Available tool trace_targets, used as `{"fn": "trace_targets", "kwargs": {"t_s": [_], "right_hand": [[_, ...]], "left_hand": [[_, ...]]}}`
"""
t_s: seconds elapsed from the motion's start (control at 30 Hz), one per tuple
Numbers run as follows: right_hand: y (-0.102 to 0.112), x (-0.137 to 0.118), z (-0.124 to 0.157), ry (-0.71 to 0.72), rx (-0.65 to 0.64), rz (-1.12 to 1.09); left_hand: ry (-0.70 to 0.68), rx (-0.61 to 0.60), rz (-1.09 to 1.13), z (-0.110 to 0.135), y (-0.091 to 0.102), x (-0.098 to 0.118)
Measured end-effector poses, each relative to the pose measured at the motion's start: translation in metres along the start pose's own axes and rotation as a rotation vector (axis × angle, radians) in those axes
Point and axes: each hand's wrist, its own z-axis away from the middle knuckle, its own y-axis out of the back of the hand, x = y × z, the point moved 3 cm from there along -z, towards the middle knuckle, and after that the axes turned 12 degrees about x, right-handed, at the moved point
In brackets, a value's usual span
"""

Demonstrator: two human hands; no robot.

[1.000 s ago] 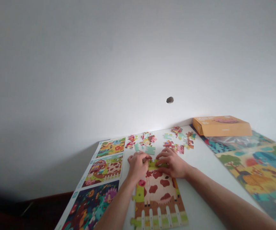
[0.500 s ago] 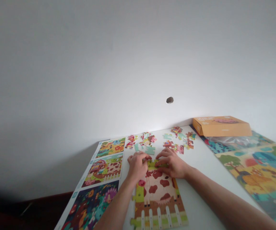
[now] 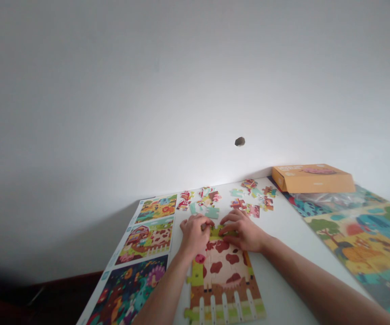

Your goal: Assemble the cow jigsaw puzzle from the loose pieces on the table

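Under my fingers, a yellow-green cardboard jigsaw piece (image 3: 218, 232) sits at the top edge of the brown-spotted cow jigsaw (image 3: 222, 275), lower middle of the frame. My left hand (image 3: 195, 234) and right hand (image 3: 240, 231) have barely shifted in this last second: both curl down, fingers half bent, touching that piece from either side, though whether they grip it I cannot tell. Loose jigsaw pieces (image 3: 212, 212) lie just above, on a white table (image 3: 283, 234), with an orange cardboard box (image 3: 313, 179) at upper right.
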Motion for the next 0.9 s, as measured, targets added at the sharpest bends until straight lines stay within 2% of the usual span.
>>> {"fn": "trace_targets", "kwargs": {"t_s": [0.33,0.9], "right_hand": [[0.0073,-0.0055,-0.0014,-0.012,-0.004,0.013],[0.0013,-0.0001,-0.0006,0.004,0.015,0.002]], "left_hand": [[0.009,-0.006,0.002,-0.0001,-0.0004,-0.0009],[-0.002,-0.005,0.002,-0.0001,-0.0028,-0.0036]]}}
